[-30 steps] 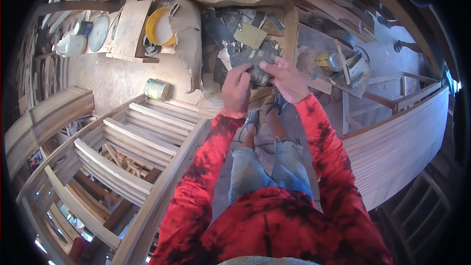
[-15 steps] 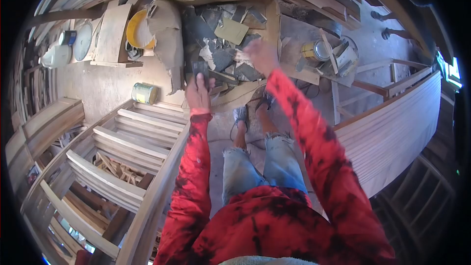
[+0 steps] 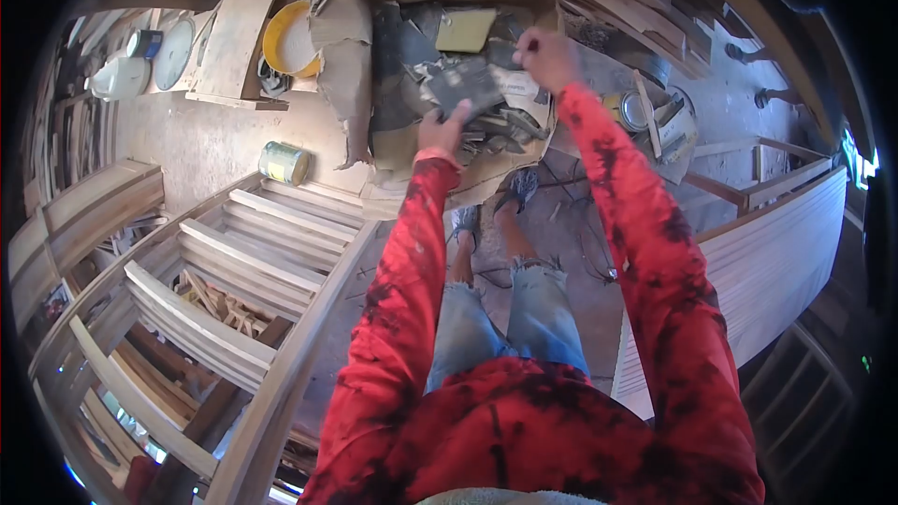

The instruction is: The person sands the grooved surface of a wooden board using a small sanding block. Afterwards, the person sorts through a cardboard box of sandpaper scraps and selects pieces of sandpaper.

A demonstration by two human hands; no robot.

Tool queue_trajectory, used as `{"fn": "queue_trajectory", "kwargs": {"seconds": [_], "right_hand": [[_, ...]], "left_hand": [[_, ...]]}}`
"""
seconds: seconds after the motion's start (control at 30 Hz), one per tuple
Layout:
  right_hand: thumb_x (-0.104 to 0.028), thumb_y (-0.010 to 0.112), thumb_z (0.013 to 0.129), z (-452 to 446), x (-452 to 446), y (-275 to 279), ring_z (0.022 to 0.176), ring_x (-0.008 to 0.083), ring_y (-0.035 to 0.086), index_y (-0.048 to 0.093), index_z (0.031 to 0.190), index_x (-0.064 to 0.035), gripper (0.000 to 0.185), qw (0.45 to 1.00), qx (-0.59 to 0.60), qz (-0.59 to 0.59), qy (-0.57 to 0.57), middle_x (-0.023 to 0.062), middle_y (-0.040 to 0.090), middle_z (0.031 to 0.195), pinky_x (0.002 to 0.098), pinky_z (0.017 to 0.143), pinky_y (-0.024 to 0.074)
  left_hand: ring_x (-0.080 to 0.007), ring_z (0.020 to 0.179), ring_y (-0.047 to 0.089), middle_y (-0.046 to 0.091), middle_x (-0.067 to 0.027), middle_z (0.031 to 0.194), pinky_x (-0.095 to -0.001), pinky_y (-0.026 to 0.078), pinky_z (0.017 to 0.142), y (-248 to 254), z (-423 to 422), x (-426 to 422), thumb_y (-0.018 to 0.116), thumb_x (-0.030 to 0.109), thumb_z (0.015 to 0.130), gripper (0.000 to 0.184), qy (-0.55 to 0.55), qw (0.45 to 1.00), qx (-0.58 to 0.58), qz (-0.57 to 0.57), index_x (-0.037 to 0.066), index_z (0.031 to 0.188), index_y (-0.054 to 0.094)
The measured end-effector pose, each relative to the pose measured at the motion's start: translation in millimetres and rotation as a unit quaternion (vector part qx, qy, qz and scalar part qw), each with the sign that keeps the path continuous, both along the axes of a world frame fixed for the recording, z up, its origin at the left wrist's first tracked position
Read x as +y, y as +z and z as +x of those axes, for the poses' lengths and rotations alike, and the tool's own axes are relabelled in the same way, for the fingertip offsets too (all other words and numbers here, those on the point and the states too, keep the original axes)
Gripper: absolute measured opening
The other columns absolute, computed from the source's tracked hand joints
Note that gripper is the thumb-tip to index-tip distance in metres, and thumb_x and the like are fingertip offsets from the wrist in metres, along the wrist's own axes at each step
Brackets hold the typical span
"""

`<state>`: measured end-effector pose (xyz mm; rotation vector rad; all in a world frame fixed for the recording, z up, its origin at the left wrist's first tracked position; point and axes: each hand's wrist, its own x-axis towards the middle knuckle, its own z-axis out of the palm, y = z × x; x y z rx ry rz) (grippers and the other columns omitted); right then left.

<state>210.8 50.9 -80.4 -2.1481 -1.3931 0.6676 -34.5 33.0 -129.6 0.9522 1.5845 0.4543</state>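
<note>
1. With the left hand (image 3: pixel 440 136), pinches the dark sheet (image 3: pixel 466 84) at its near-left part, thumb on top, grip closed on it.
2. Holds the sheet over the middle of the open cardboard box (image 3: pixel 341 70), above dark scraps (image 3: pixel 496 138); cannot tell about contact with them.
3. Holds the right hand (image 3: pixel 550 58) over the box's right edge, apart from the left, fingers curled. Cannot tell, through the blur, how far open the grip is or of anything held.
4. Has the beige sheet (image 3: pixel 466 30) near the box's far edge and a white printed piece (image 3: pixel 524 89) toward the right edge, just beside the dark sheet.
5. Stands at the box's near edge, with the yellow tub (image 3: pixel 292 39) beyond the left edge and a tin (image 3: pixel 284 163) off the near-left corner.
</note>
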Motion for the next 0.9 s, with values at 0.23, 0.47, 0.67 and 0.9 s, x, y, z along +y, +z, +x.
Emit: {"fn": "queue_trajectory", "kwargs": {"seconds": [0.23, 0.47, 0.67, 0.9], "right_hand": [[-0.017, 0.074, 0.092, 13, -25, 51, 0.085, 0.0208, 0.072, 0.071, 0.095, -0.0029, 0.015, 0.93, 0.311, 0.015, -0.195, 0.0077, 0.072, 0.087, 0.0371, 0.081, 0.0622], [-0.019, 0.07, 0.099, -45, -57, 50, 0.091, 0.0184, 0.069, 0.067, 0.104, 0.0012, 0.021, 0.728, 0.656, 0.067, -0.187, 0.0076, 0.067, 0.101, 0.0364, 0.086, 0.0613], [-0.029, 0.073, 0.097, -64, -73, 42, 0.097, 0.0182, 0.07, 0.069, 0.117, 0.0013, 0.037, 0.92, 0.323, 0.143, -0.171, 0.0142, 0.075, 0.106, 0.0348, 0.085, 0.0557], [-0.018, 0.073, 0.096, -87, -70, 33, 0.092, 0.0141, 0.071, 0.063, 0.129, 0.0072, 0.043, 0.788, 0.588, 0.072, -0.169, 0.0112, 0.074, 0.111, 0.0307, 0.081, 0.0594]], "left_hand": [[-0.0313, 0.111, 0.066, 0.068, -0.0224, 0.121, -0.0416, 0.051, 0.099, 92, 52, -5, 0.078, 0.023, 0.09, 0.055, 0.024, 0.953, -0.007, 0.302, -0.004, 0.134, 0.057], [-0.0148, 0.074, 0.068, 0.075, -0.0129, 0.097, -0.0294, 0.057, 0.064, 67, 56, 21, 0.083, 0.012, 0.086, 0.042, 0.025, 0.98, -0.127, 0.151, -0.005, 0.121, 0.067], [-0.0113, 0.069, 0.066, 0.074, -0.0083, 0.091, -0.0269, 0.056, 0.059, 55, -9, 15, 0.071, 0.007, 0.096, 0.019, 0.035, 0.983, -0.107, 0.144, -0.005, 0.11, 0.071], [-0.0128, 0.095, 0.068, 0.072, -0.0086, 0.111, -0.0293, 0.058, 0.076, 60, -4, -10, 0.069, 0.028, 0.101, 0.044, -0.009, 0.979, -0.173, 0.106, -0.001, 0.133, 0.059]]}}
